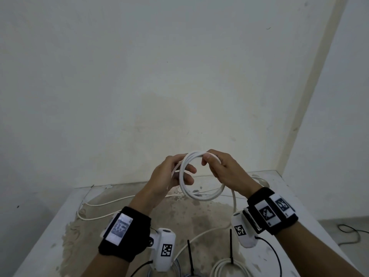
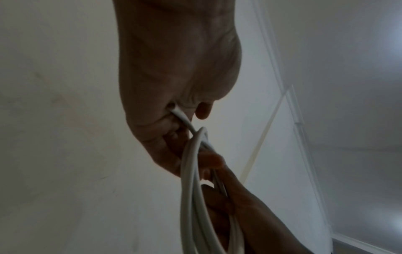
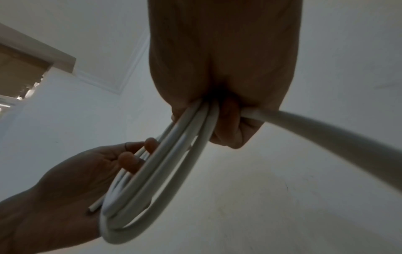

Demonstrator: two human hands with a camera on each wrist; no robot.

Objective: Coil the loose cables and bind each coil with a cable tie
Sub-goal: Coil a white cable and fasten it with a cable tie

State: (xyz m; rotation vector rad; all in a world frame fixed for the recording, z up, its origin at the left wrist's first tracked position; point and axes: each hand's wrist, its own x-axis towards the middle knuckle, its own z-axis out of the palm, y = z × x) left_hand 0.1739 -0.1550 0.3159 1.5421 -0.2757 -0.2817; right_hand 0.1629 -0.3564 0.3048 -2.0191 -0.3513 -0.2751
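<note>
White cable coil (image 1: 201,176) of several loops, held in the air above the stained worktop (image 1: 199,220). Right hand (image 1: 225,170) fingers (image 3: 230,120) curl tightly round its upper right; left hand (image 1: 169,176) fingers (image 3: 130,161) close loosely on its left side. Its loose tail (image 1: 234,200) trails to the worktop, near a bound coil (image 1: 225,266) and black cable ties (image 1: 190,254).

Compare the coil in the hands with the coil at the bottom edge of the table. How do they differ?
Held coil: gripped off the table by left hand and right hand, no tie visible, a loose tail running down to the table. Table coil: lies flat, cut off by the frame, with a black cable tie standing at it. Both are white cable in round loops.
</note>
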